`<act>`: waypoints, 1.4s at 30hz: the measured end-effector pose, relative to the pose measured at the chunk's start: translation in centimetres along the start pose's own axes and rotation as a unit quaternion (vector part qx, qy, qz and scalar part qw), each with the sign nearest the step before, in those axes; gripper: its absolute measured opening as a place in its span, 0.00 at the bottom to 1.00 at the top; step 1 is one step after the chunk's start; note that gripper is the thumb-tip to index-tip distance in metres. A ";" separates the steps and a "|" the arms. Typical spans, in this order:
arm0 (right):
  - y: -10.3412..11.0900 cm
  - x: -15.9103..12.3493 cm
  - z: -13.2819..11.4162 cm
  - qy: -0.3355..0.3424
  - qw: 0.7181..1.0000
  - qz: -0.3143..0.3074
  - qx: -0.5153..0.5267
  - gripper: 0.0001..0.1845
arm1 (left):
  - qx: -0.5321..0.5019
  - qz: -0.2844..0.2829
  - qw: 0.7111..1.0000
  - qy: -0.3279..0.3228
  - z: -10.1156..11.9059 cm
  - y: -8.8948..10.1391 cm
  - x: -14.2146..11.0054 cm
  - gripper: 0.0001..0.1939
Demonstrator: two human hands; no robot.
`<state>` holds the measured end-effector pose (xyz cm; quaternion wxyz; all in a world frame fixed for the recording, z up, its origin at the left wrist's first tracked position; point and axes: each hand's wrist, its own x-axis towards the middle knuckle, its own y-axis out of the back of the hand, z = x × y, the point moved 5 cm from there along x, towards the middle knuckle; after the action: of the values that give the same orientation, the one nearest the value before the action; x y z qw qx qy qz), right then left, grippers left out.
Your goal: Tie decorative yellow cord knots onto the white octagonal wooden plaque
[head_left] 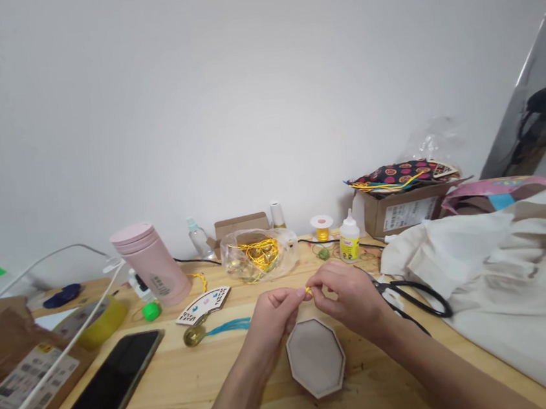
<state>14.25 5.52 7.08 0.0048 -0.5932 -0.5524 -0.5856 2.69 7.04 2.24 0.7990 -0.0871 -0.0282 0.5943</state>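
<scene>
Both hands meet above the wooden table, just over an octagonal wooden box. My left hand and my right hand each pinch a short piece of yellow cord between thumb and fingers. The fingers of both hands are closed on it. Most of the cord is hidden inside the pinch.
Black scissors lie right of my hands beside white cloth. A bag of gold cord, a glue bottle, a pink flask, a fan-shaped ornament with teal tassel, a phone and cardboard boxes surround them.
</scene>
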 end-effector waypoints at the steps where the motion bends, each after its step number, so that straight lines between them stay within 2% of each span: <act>1: 0.0 0.0 0.0 -0.002 1.000 -0.001 -0.001 0.07 | -0.004 0.004 1.000 0.000 -0.1 0.0 0.0 0.11; 5: 0.1 0.1 0.3 -0.023 1.000 0.006 -0.005 0.06 | -0.033 0.015 0.999 0.004 -0.4 -0.1 0.3 0.10; 9: 0.1 0.0 0.5 -0.028 1.000 0.006 0.001 0.06 | -0.015 0.012 1.000 0.005 -0.3 -0.1 0.2 0.10; 16: 0.3 0.0 0.5 -0.016 1.000 0.013 0.024 0.06 | -0.028 -0.043 0.999 -0.008 0.5 -0.3 -0.1 0.09; 23: 0.5 0.0 0.2 -0.034 0.998 -0.005 0.045 0.05 | 0.032 -0.015 0.999 -0.029 0.7 -0.5 -0.2 0.08; 27: 0.2 0.0 0.3 -0.022 0.998 -0.029 0.044 0.06 | 0.080 0.014 0.995 -0.060 1.4 -0.3 -0.1 0.08; 31: 0.0 0.0 0.6 -0.020 0.998 -0.045 0.040 0.07 | 0.145 0.056 0.980 -0.124 2.2 0.2 -0.1 0.08; 33: 0.0 0.0 0.7 -0.022 0.998 -0.049 0.037 0.07 | 0.183 0.058 0.970 -0.150 2.3 0.2 -0.2 0.08; 38: -0.2 -0.1 0.7 -0.008 0.998 -0.058 0.028 0.07 | 0.265 0.056 0.948 -0.167 2.3 0.3 -0.4 0.09; 42: -0.3 -0.2 0.7 -0.009 0.998 -0.069 0.013 0.07 | 0.342 0.065 0.917 -0.196 2.6 0.3 -0.6 0.09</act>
<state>14.58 5.94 6.57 -0.0328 -0.5591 -0.5995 -0.5718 1.85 6.84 4.80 0.7182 0.3081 0.0267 0.6233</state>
